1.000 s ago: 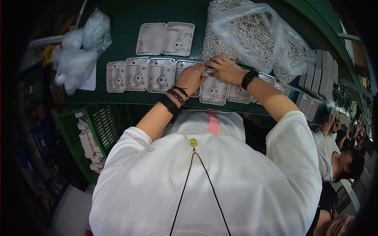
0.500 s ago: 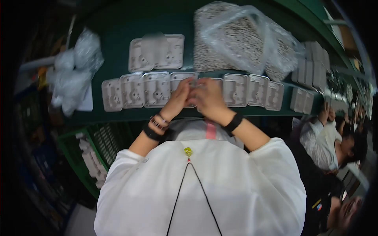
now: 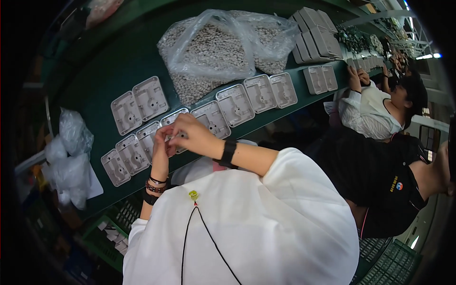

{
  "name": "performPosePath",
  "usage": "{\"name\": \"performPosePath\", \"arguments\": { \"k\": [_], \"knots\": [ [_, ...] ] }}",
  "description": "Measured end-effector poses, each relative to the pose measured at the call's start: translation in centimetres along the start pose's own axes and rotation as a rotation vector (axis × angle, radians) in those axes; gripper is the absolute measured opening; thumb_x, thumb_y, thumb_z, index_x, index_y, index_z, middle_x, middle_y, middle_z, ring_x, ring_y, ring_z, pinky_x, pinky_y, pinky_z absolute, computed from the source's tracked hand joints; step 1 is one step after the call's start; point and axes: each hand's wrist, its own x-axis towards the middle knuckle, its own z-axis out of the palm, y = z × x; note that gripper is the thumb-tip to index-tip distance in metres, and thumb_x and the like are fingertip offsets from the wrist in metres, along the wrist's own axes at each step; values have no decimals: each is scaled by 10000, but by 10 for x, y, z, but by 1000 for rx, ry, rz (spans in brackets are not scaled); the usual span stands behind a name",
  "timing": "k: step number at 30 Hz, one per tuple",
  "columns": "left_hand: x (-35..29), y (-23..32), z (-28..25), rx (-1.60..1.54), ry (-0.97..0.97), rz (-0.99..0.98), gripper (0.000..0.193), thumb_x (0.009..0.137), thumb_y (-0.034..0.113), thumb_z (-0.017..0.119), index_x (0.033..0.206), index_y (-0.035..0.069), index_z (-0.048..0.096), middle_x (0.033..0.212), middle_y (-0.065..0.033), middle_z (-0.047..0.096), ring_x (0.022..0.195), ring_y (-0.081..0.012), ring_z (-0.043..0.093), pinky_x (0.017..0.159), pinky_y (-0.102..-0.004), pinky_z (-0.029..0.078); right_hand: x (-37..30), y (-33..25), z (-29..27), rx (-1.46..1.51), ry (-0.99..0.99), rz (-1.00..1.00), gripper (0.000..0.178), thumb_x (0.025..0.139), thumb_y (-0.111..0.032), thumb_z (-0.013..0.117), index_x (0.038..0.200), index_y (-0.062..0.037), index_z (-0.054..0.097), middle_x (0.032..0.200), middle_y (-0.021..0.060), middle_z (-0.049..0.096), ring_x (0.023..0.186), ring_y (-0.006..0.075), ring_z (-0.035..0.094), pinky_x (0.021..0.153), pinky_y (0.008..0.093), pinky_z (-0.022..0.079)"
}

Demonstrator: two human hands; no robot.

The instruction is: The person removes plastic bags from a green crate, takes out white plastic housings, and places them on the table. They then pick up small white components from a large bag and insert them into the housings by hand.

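A row of shallow grey plastic housings [image 3: 235, 105] with moulded posts and holes runs along the front of the table. My left hand [image 3: 160, 145] and my right hand [image 3: 194, 135] meet over the middle of this row, fingertips bent toward each other. Both hands are pinched closed. Whatever small thing may be between the fingers is too hidden to name. Beneath them, one housing [image 3: 176, 115] is partly covered by my right hand. Two more housings [image 3: 150, 98] lie side by side behind the left part of the row.
Behind the row lies a clear plastic bag [image 3: 209, 52] of many small pale pieces. Stacked grey housings [image 3: 316, 38] stand farther right, near a co-worker [image 3: 370, 107]. Crumpled plastic bags [image 3: 71, 156] hang at the left, above a green crate [image 3: 102, 237].
My view has turned, so the row now slants up to the right and more of the co-workers shows. Both hands remain together over the row, fingers now drawn into a pinch.
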Motion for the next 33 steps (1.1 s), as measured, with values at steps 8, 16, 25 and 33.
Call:
{"name": "performPosePath", "arguments": {
  "k": [8,16,25,33],
  "knots": [
    [0,12,8,231,33,169,225,862,143,519,1059,47,468,854,-16,491,602,-56,467,493,-185,354,2,-8,-6,240,-28,158,122,787,-69,573,845,-1,490,849,99,583,697,156,598,594,254,468],
    [-10,5,-1,550,-1,174,137,828,111,557,921,21,512,787,-17,509,623,-66,485,532,-219,380,-8,5,-10,665,-266,773,223,845,-85,519,1014,-32,384,829,107,570,714,165,596,610,256,483],
    [-6,-30,-24,293,60,-25,153,851,165,528,848,13,508,702,-29,523,654,-80,476,576,-218,385,13,7,4,-90,-487,316,123,794,-95,559,889,-48,498,761,72,569,690,217,596,582,283,460],
    [7,-32,-37,568,290,103,233,804,203,579,920,20,491,757,-94,555,677,-221,560,582,-308,441,49,31,5,-258,-397,-268,73,709,-73,610,757,-46,562,740,96,543,688,275,551,589,341,452]
  ]
}}
